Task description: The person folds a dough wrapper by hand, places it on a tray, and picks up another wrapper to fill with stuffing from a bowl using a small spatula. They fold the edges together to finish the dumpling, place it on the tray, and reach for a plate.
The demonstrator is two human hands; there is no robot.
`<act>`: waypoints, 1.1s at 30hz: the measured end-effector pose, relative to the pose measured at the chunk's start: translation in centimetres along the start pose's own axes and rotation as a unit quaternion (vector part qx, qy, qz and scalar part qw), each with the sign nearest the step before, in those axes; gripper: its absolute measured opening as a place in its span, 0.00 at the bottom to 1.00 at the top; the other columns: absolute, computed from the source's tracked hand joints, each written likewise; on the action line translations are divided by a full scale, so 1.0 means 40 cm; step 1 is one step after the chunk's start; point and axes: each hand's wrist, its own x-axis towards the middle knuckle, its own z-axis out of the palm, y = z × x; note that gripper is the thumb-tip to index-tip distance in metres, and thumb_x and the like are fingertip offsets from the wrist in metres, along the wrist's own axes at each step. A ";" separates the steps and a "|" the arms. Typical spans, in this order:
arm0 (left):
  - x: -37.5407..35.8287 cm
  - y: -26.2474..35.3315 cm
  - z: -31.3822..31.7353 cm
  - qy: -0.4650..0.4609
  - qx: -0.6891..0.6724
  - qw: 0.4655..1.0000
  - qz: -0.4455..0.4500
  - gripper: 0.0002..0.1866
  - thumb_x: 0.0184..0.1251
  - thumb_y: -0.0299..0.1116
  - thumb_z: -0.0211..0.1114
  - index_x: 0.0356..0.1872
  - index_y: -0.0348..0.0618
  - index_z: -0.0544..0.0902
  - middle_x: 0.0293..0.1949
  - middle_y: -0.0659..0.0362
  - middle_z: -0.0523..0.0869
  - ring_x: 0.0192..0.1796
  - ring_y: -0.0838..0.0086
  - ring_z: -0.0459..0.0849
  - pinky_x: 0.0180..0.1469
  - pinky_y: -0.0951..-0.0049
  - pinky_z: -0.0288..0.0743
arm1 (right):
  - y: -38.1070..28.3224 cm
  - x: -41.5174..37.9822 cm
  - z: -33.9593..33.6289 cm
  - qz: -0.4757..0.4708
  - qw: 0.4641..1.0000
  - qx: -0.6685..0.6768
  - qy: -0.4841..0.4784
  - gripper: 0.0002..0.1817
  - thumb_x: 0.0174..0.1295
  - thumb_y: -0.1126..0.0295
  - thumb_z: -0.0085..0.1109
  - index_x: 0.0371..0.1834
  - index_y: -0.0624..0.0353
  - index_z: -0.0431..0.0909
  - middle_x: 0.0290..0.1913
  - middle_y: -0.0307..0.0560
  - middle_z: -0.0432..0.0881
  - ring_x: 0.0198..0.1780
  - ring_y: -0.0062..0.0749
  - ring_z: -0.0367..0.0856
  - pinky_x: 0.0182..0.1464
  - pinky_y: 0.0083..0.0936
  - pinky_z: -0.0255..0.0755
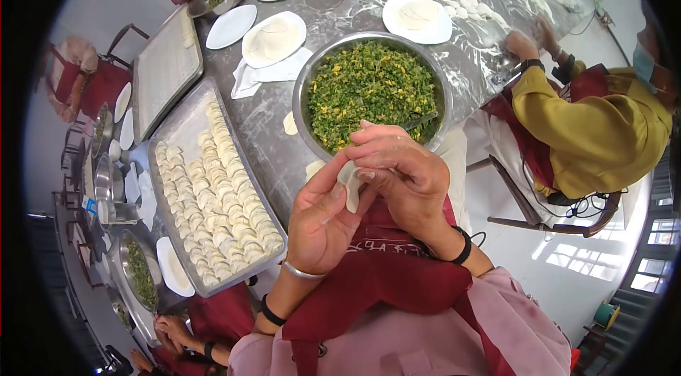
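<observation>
Dumpling [350,181], soft pale dough, curved, pinched btwn both hands [365,195] nr steel bowl [301,96].

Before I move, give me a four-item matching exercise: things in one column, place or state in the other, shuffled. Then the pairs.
Things:
1. Dough piece
2. Large round bowl
3. Metal utensil
4. Dumpling tray

Place or state:
A. Partly sunk in green filling
B. Lined with pale, folded rows
C. Between left hand and right hand
D. Filled with chopped greens

Pairs: 1-C, 2-D, 3-A, 4-B
</observation>
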 end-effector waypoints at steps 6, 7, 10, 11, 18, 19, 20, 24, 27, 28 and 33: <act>0.016 0.020 -0.024 -0.014 -0.017 1.000 -0.004 0.28 0.74 0.27 0.54 0.71 0.29 0.61 0.66 0.46 0.72 0.69 0.63 0.72 0.75 0.58 0.62 | 0.005 0.023 -0.003 0.051 0.998 -0.004 -0.042 0.08 0.52 0.80 0.68 0.36 0.64 0.85 0.46 0.50 0.88 0.59 0.45 0.81 0.60 0.41 0.75; 0.017 0.024 -0.026 -0.016 -0.024 1.000 -0.006 0.27 0.75 0.28 0.54 0.71 0.28 0.60 0.66 0.46 0.72 0.69 0.63 0.73 0.75 0.59 0.63 | -0.010 0.026 0.007 0.095 0.995 0.017 -0.027 0.08 0.52 0.80 0.68 0.36 0.64 0.85 0.47 0.51 0.88 0.60 0.45 0.81 0.61 0.40 0.75; 0.021 0.032 -0.028 -0.026 -0.053 0.998 -0.016 0.28 0.76 0.31 0.53 0.71 0.27 0.59 0.66 0.46 0.72 0.69 0.62 0.73 0.75 0.59 0.62 | -0.018 0.027 0.015 0.145 0.988 0.044 -0.013 0.08 0.52 0.81 0.68 0.36 0.65 0.85 0.46 0.50 0.88 0.62 0.45 0.80 0.62 0.38 0.74; 0.021 0.034 -0.028 -0.029 -0.064 0.997 -0.019 0.29 0.76 0.32 0.53 0.71 0.26 0.58 0.66 0.45 0.72 0.69 0.62 0.72 0.75 0.59 0.62 | -0.016 0.026 0.016 0.147 0.988 0.047 -0.014 0.08 0.51 0.81 0.68 0.36 0.65 0.85 0.46 0.50 0.88 0.62 0.45 0.79 0.62 0.38 0.74; 0.026 0.044 -0.020 -0.027 -0.058 0.998 -0.027 0.31 0.77 0.35 0.53 0.70 0.22 0.57 0.65 0.45 0.72 0.69 0.62 0.72 0.75 0.61 0.63 | 0.025 0.023 0.001 0.067 0.995 0.012 -0.067 0.06 0.51 0.81 0.67 0.33 0.66 0.85 0.44 0.50 0.88 0.62 0.49 0.79 0.64 0.39 0.72; 0.027 0.046 -0.022 -0.027 -0.055 0.998 -0.030 0.31 0.77 0.36 0.53 0.70 0.22 0.57 0.64 0.45 0.73 0.69 0.62 0.72 0.75 0.61 0.63 | 0.028 0.025 -0.002 0.059 0.995 0.008 -0.075 0.07 0.50 0.81 0.67 0.33 0.65 0.85 0.44 0.50 0.88 0.62 0.49 0.79 0.65 0.41 0.71; 0.028 0.047 -0.023 -0.027 -0.053 0.998 -0.032 0.32 0.77 0.37 0.54 0.70 0.22 0.57 0.64 0.45 0.73 0.69 0.62 0.72 0.75 0.61 0.63 | 0.030 0.027 -0.005 0.051 0.995 0.004 -0.084 0.07 0.50 0.81 0.68 0.34 0.65 0.85 0.44 0.50 0.88 0.63 0.50 0.78 0.65 0.42 0.70; 0.028 0.054 -0.030 -0.021 -0.067 0.997 -0.044 0.32 0.77 0.38 0.54 0.69 0.21 0.58 0.63 0.45 0.73 0.67 0.63 0.74 0.73 0.62 0.65 | 0.018 0.044 -0.012 0.107 0.988 0.043 -0.106 0.09 0.49 0.80 0.68 0.35 0.65 0.86 0.46 0.50 0.88 0.64 0.52 0.77 0.66 0.47 0.68; 0.031 0.054 -0.038 -0.031 -0.065 0.995 -0.065 0.30 0.78 0.39 0.52 0.68 0.21 0.61 0.63 0.46 0.74 0.66 0.64 0.75 0.72 0.62 0.67 | 0.013 0.049 -0.018 0.100 0.986 0.022 -0.134 0.09 0.49 0.79 0.68 0.35 0.64 0.86 0.46 0.50 0.88 0.65 0.52 0.76 0.67 0.49 0.67; 0.032 0.057 -0.033 -0.032 -0.054 0.996 -0.069 0.29 0.78 0.39 0.51 0.67 0.22 0.62 0.62 0.46 0.74 0.65 0.64 0.76 0.71 0.62 0.68 | 0.016 0.054 -0.021 0.080 0.986 0.012 -0.148 0.09 0.49 0.78 0.68 0.35 0.64 0.86 0.46 0.50 0.88 0.65 0.52 0.76 0.67 0.49 0.67; 0.035 0.059 -0.029 -0.014 -0.007 0.996 -0.088 0.27 0.79 0.39 0.49 0.65 0.23 0.65 0.61 0.47 0.76 0.64 0.65 0.76 0.69 0.64 0.69 | 0.038 0.053 -0.040 0.026 0.980 -0.008 -0.196 0.11 0.52 0.68 0.70 0.34 0.65 0.86 0.42 0.52 0.89 0.64 0.57 0.77 0.68 0.52 0.64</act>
